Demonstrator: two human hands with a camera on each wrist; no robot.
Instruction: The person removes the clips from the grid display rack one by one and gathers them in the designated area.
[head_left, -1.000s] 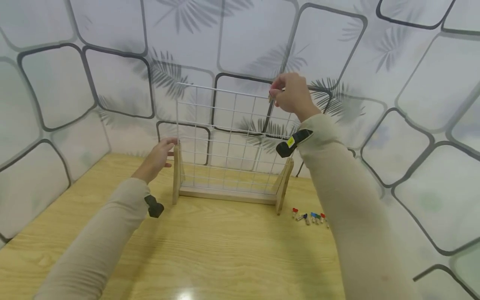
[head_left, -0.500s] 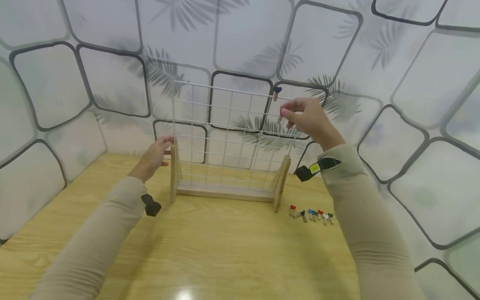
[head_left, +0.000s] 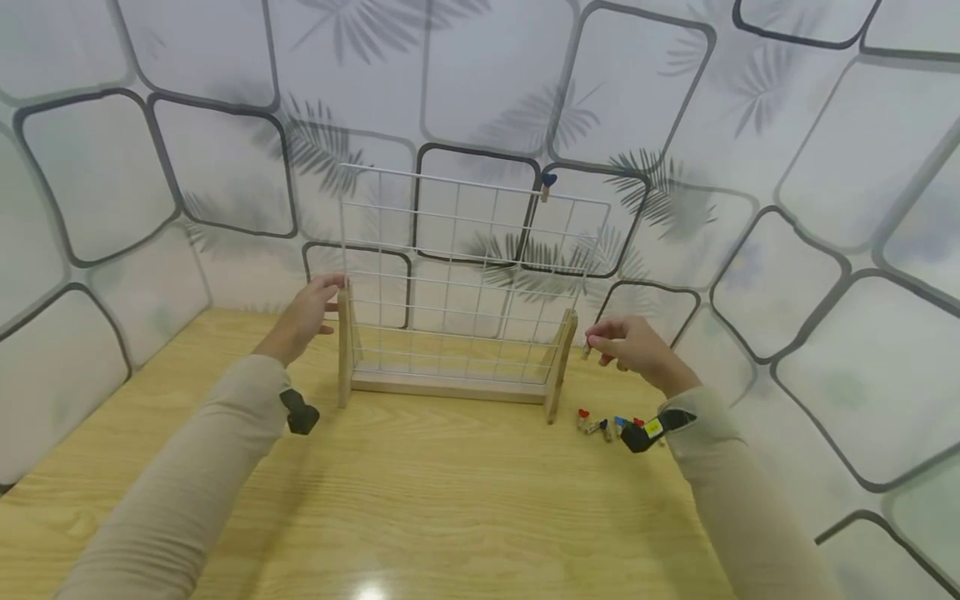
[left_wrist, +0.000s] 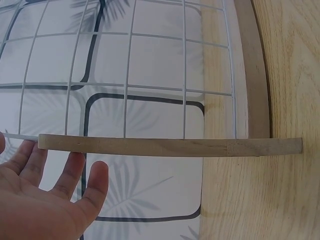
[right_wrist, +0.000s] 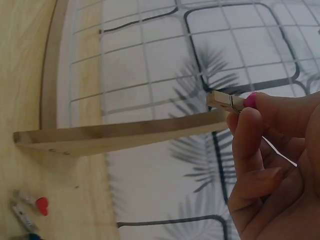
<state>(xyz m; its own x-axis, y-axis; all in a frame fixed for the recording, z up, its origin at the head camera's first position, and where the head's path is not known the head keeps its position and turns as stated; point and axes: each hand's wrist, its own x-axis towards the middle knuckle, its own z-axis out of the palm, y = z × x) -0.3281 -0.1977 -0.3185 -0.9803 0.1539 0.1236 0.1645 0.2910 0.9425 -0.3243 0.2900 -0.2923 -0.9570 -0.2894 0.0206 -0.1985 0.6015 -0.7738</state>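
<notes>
A white wire grid rack (head_left: pixel 450 267) stands upright in a wooden base with two side posts. My left hand (head_left: pixel 303 317) is at the left post (left_wrist: pixel 170 146), its extended fingers touching the wood and the grid's edge. Right of the rack, above the table, my right hand (head_left: pixel 633 346) pinches a small wooden clothespin (right_wrist: pixel 225 101) between thumb and index finger; a pink end shows at the fingertips. Another clothespin with a dark blue heart (head_left: pixel 549 180) sits on the grid's top wire, towards the right.
Several small clothespins with coloured hearts lie on the wooden table (head_left: pixel 450 500) right of the rack, one with a red heart (head_left: pixel 583 413); my right wrist strap partly hides them. A patterned wall (head_left: pixel 495 75) rises behind the rack.
My right hand has come down and right from the grid's top wire with the pink-ended clothespin, uncovering the dark blue heart clothespin there. My left hand has stayed at the post.
</notes>
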